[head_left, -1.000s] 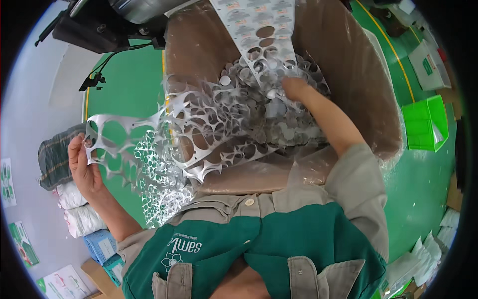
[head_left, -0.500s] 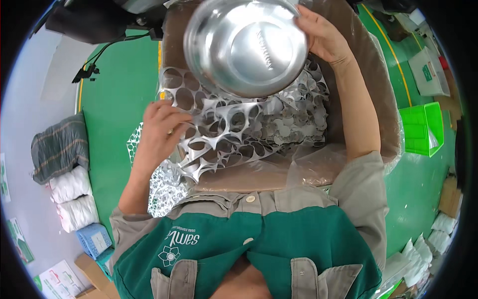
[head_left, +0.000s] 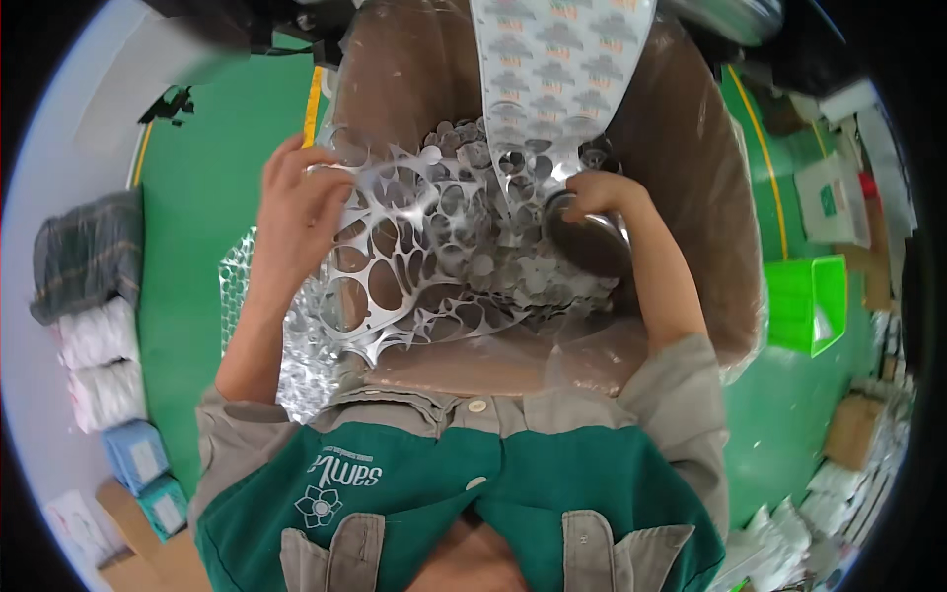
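My left hand (head_left: 304,202) has its fingers curled in a pinch on the edge of a perforated metal sheet (head_left: 380,314) full of large round holes. My right hand (head_left: 602,195) grips the rim of a shiny metal bowl (head_left: 592,247), which is tilted low over loose metal discs (head_left: 552,281). Both hands are over a brown box (head_left: 695,187) lined with clear plastic. From the top, a white printed sheet (head_left: 562,69) hangs into the box, its lower part cut with round holes. The bowl's inside is mostly dark and hard to make out.
More perforated scrap (head_left: 308,370) lies left of the box, by my left forearm. A bright green crate (head_left: 794,306) stands on the floor to the right. Dark machine parts (head_left: 266,30) overhang the top. Wrapped white packs (head_left: 104,365) sit along the left wall.
My right hand has brought the bowl down into the box and tilted it. The printed sheet now shows behind it. My left hand has moved slightly up and left with the perforated sheet.
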A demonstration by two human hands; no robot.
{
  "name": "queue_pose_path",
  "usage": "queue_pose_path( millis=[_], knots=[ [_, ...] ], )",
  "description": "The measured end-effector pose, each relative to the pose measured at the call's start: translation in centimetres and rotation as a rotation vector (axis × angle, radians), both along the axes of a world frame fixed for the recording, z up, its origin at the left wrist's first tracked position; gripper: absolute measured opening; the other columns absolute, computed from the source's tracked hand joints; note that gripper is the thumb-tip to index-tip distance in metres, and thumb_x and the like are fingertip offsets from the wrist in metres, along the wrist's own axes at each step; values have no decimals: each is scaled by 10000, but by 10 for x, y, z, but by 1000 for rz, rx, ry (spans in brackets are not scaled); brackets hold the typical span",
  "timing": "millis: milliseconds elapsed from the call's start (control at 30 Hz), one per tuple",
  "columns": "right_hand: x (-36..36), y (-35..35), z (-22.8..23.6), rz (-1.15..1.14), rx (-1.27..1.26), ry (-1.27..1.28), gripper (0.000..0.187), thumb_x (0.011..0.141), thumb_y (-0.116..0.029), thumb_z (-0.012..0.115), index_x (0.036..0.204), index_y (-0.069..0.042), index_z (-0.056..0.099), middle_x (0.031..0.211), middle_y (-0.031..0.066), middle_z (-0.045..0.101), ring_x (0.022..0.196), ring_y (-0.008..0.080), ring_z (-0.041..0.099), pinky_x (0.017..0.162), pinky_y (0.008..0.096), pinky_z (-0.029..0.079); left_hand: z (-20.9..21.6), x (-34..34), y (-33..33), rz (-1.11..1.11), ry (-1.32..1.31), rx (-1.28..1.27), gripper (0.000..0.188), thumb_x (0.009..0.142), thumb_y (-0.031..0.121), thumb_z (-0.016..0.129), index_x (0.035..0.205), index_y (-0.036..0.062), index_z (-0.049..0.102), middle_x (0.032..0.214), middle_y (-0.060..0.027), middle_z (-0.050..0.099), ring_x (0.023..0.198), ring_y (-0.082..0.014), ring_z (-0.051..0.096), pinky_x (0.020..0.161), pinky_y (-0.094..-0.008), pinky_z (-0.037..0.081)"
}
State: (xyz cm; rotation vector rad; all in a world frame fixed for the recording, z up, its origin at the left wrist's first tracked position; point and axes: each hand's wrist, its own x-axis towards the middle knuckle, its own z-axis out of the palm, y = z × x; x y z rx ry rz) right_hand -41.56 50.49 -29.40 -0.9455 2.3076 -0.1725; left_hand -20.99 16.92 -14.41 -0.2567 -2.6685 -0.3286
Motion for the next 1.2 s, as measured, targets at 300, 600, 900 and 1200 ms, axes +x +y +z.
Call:
queue_pose_path(
  millis=[300, 600, 900, 1200],
  knots=[
    [-14, 14, 72, -515, -1750, -1116, 591, 762, -337, 624, 1236, -38, 436, 1166, 152, 505, 1064, 269, 497, 870, 421, 439, -27, 2, 20, -80, -233, -175, 494, 764, 391, 590, 1167, 111, 532, 1264, -183, 439, 1236, -347, 323, 1024, -514, 177],
    [32, 31, -102, -73, 542, -97, 536, 641, -349, 705, 1052, -23, 595, 1066, 154, 596, 1019, 269, 562, 819, 396, 446, -32, -2, 18, -90, -415, -408, 785, 649, 606, 584, 1249, 114, 467, 1049, -184, 576, 1189, -382, 350, 1021, -568, 129],
    [5, -20, 129, -351, -1163, -599, 407, 801, -180, 611, 1156, -19, 495, 1106, 75, 567, 1007, 162, 535, 856, 290, 445, 35, 14, -4, -112, -780, 356, 426, 723, 142, 625, 1139, 105, 542, 779, -50, 586, 889, -171, 552, 931, -360, 369],
    [21, -32, -58, -284, -183, -77, 474, 800, -280, 602, 1175, -30, 455, 1062, 111, 590, 949, 203, 582, 773, 320, 475, 68, 46, -54, -83, -141, 1635, 437, 814, 174, 531, 1214, 3, 485, 801, -18, 571, 592, -86, 487, 571, -233, 448]
  ],
)
